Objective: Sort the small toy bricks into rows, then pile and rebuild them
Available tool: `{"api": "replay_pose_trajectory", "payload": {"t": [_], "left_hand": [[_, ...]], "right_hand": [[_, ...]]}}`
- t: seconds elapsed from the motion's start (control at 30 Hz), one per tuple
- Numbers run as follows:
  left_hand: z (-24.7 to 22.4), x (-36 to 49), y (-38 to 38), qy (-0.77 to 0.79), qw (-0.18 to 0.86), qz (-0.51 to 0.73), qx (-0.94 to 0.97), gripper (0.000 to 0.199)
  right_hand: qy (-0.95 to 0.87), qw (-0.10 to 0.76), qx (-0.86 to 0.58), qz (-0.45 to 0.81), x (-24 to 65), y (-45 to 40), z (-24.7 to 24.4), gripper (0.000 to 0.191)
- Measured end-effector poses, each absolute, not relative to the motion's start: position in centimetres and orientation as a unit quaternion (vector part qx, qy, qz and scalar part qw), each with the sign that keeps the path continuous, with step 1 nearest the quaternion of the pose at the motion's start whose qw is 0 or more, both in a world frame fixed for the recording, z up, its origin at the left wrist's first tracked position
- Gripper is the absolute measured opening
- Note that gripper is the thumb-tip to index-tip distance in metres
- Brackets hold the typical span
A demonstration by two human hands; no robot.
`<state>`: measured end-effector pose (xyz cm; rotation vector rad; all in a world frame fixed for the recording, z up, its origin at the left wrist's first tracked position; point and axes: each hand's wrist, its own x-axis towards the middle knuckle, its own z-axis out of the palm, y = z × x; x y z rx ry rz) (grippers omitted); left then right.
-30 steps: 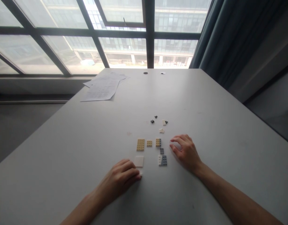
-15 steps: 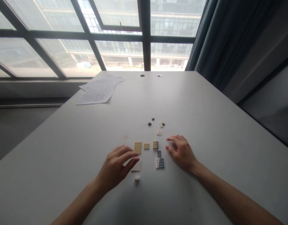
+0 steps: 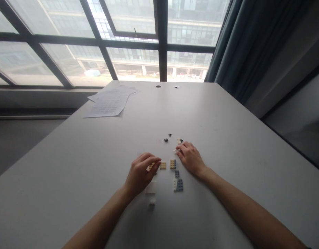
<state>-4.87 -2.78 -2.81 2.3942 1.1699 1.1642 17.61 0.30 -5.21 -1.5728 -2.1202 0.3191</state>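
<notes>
My left hand (image 3: 144, 171) is above the larger tan building-brick plate (image 3: 151, 166), covering much of it. Its thumb and forefinger are pinched together at the left edge of a small tan plate (image 3: 163, 165); whether anything is between the tips is hidden. At the far side of the group, my right hand (image 3: 191, 159) has its fingertips closed on a small white brick piece (image 3: 175, 151). Just beyond those fingers lies a cream plate (image 3: 179, 140) beside a small black piece. A tan and grey plate pair (image 3: 173, 164) sits between the hands.
Nearer me lie a small dark grey plate (image 3: 177, 174), a white and grey wedge pair (image 3: 178, 185), a flat white tile (image 3: 150, 187) and a small white piece (image 3: 152, 203). Small black pieces (image 3: 166, 140) lie farther off. Papers (image 3: 107, 103) rest at the table's far left.
My left hand has moved forward and right, over the larger tan plate, its thumb and forefinger coming together. My right hand has reached forward and left onto the small white piece.
</notes>
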Motion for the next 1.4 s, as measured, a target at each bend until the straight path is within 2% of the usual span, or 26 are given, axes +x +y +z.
{"api": "replay_pose_trajectory", "payload": {"t": [0.1,0.17,0.33,0.43,0.53,0.67,0.8,1.07,1.23,1.33,1.4], "left_hand": [[-3.2,-4.6,-2.7,0.387,0.098,0.401,0.825,0.011],[-3.3,-4.3,-2.7,0.373,0.073,0.406,0.831,0.011],[-3.0,-3.6,-3.1,0.349,0.035,0.432,0.831,0.031],[-2.9,-3.5,-3.4,0.323,0.043,0.443,0.835,0.030],[-2.7,-3.3,-3.8,0.298,0.072,0.441,0.843,0.021],[-2.3,-3.2,-4.2,0.282,0.095,0.444,0.845,0.017],[-1.9,-3.1,-4.3,0.290,0.122,0.447,0.838,0.013],[-0.7,-4.0,-6.1,0.294,0.241,0.426,0.821,0.014],[-0.2,-5.9,-7.0,0.284,0.284,0.377,0.835,0.005],[-0.8,-7.5,-6.5,0.336,0.296,0.395,0.802,0.006],[-1.5,-8.3,-6.0,0.381,0.277,0.425,0.773,0.009]], "right_hand": [[-0.772,0.262,-0.564,0.131,17.6,-0.1,-4.8,0.014],[-0.752,0.301,-0.554,0.193,17.6,-0.5,-4.1,0.014],[-0.597,0.378,-0.478,0.521,16.8,-2.5,-2.1,0.024],[-0.476,0.378,-0.412,0.678,16.0,-3.9,-1.7,0.032],[-0.406,0.382,-0.391,0.732,15.3,-5.0,-1.9,0.033],[-0.392,0.386,-0.391,0.738,15.0,-5.7,-2.2,0.033],[-0.439,0.392,-0.422,0.690,15.3,-6.1,-1.9,0.033],[-0.659,0.398,-0.466,0.436,16.0,-8.0,-0.9,0.019],[-0.819,0.395,-0.364,0.204,15.6,-10.0,-1.7,0.011],[-0.910,0.327,-0.249,0.055,15.0,-10.8,-2.7,0.013],[-0.940,0.284,-0.187,0.007,14.5,-11.1,-3.4,0.016]]}}
